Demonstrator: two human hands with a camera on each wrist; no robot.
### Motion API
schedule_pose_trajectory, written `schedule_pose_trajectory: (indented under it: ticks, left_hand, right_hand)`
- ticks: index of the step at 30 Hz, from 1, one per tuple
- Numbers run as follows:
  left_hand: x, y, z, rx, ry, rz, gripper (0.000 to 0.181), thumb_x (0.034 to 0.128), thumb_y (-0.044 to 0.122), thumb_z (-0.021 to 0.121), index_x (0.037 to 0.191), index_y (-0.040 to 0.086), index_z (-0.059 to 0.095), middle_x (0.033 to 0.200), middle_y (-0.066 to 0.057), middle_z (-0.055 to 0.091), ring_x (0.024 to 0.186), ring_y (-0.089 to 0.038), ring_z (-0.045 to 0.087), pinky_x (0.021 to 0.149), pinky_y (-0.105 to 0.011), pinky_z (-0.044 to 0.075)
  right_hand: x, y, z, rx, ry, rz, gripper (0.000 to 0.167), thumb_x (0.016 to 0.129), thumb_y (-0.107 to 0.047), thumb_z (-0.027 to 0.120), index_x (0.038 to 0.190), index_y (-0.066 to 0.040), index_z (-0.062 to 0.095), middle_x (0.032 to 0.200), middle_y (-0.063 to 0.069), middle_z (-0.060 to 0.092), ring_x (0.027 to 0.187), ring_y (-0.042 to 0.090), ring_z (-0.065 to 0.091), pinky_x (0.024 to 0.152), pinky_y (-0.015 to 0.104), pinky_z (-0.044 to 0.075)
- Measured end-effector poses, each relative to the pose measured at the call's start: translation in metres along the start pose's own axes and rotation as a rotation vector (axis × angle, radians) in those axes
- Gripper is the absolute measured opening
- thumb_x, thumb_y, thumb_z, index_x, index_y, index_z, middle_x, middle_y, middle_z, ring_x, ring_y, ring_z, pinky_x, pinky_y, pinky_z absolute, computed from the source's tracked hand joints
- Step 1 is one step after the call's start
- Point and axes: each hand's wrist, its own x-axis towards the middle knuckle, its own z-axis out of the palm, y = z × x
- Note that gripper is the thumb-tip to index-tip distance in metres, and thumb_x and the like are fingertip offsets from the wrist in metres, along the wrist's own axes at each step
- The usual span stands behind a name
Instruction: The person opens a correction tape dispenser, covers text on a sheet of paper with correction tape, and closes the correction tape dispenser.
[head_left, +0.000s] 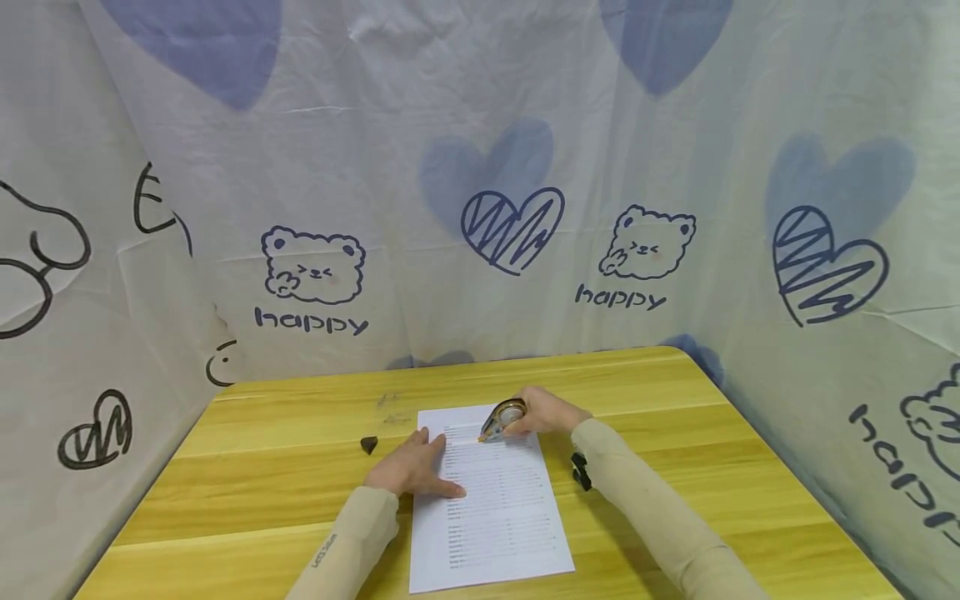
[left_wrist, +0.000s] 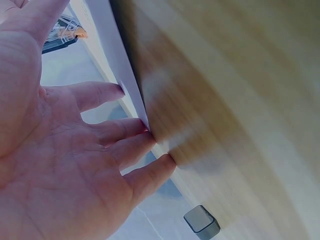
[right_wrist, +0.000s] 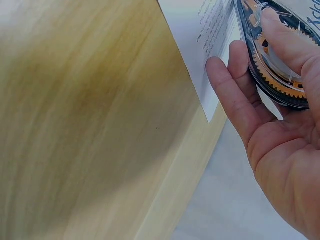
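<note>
A printed sheet of paper [head_left: 480, 533] lies on the wooden table, covered in rows of small text. My left hand [head_left: 408, 467] rests on its left edge with the fingers spread; in the left wrist view the fingertips touch the paper's edge and the table. Over the upper part of the page, my right hand [head_left: 546, 412] grips a correction tape [head_left: 501, 419] between thumb and fingers. Its orange tip points down and left at the text; whether it touches the paper I cannot tell. The right wrist view shows the correction tape's clear case [right_wrist: 280, 65] with an orange gear inside.
A small dark cap-like piece [head_left: 368, 444] lies on the table [head_left: 285, 467] left of my left hand. A white curtain [head_left: 420, 308] with hearts and bears hangs behind the table and along both sides. A black object [head_left: 581, 472] sits at my right wrist.
</note>
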Motion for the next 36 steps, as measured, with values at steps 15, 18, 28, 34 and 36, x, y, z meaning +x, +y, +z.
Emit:
schedule_pose_trajectory:
  ticks: [15, 18, 28, 34, 36]
  left_hand:
    - [0.000, 0.002, 0.001, 0.002, -0.003, -0.012, 0.106, 0.0683, 0.062, 0.080, 0.151, 0.011, 0.038, 0.160, -0.022, 0.025, 0.148, -0.039, 0.023, 0.117, -0.056, 0.027]
    - [0.000, 0.001, 0.001, 0.008, -0.003, -0.008, 0.106, 0.0684, 0.062, 0.080, 0.151, 0.010, 0.039, 0.159, -0.022, 0.026, 0.147, -0.040, 0.024, 0.117, -0.057, 0.027]
    - [-0.001, 0.002, 0.001, 0.010, -0.004, -0.004, 0.107, 0.0685, 0.064, 0.079, 0.152, 0.010, 0.037, 0.160, -0.022, 0.024, 0.148, -0.039, 0.023, 0.117, -0.056, 0.028]
    - [-0.001, 0.002, 0.001, -0.002, -0.012, -0.007, 0.108, 0.0682, 0.063, 0.080, 0.152, 0.010, 0.037, 0.160, -0.023, 0.024, 0.149, -0.039, 0.021, 0.118, -0.056, 0.026]
    - [-0.002, 0.002, 0.001, -0.004, -0.014, -0.007, 0.108, 0.0682, 0.062, 0.080, 0.152, 0.009, 0.037, 0.160, -0.023, 0.023, 0.149, -0.039, 0.021, 0.118, -0.056, 0.026]
  right_hand:
    - [0.000, 0.010, -0.002, -0.013, 0.005, -0.010, 0.015, 0.083, -0.021, 0.080, 0.084, -0.008, 0.072, 0.066, 0.003, 0.065, 0.050, 0.009, 0.039, 0.046, 0.022, 0.031]
    - [-0.001, 0.011, -0.002, -0.005, -0.005, -0.016, 0.015, 0.083, -0.020, 0.080, 0.083, -0.008, 0.072, 0.066, 0.006, 0.066, 0.048, 0.009, 0.036, 0.045, 0.022, 0.030]
    - [-0.002, 0.011, -0.003, -0.013, 0.020, 0.017, 0.019, 0.082, -0.022, 0.081, 0.089, -0.007, 0.071, 0.070, 0.000, 0.067, 0.054, 0.010, 0.044, 0.048, 0.022, 0.034]
    - [-0.005, 0.010, -0.004, -0.006, 0.028, 0.005, 0.016, 0.081, -0.020, 0.081, 0.081, -0.008, 0.071, 0.066, -0.001, 0.064, 0.050, 0.009, 0.039, 0.046, 0.022, 0.032]
    - [-0.005, 0.010, -0.004, -0.003, 0.027, 0.002, 0.016, 0.081, -0.020, 0.081, 0.080, -0.008, 0.071, 0.064, -0.001, 0.063, 0.049, 0.009, 0.037, 0.045, 0.021, 0.030]
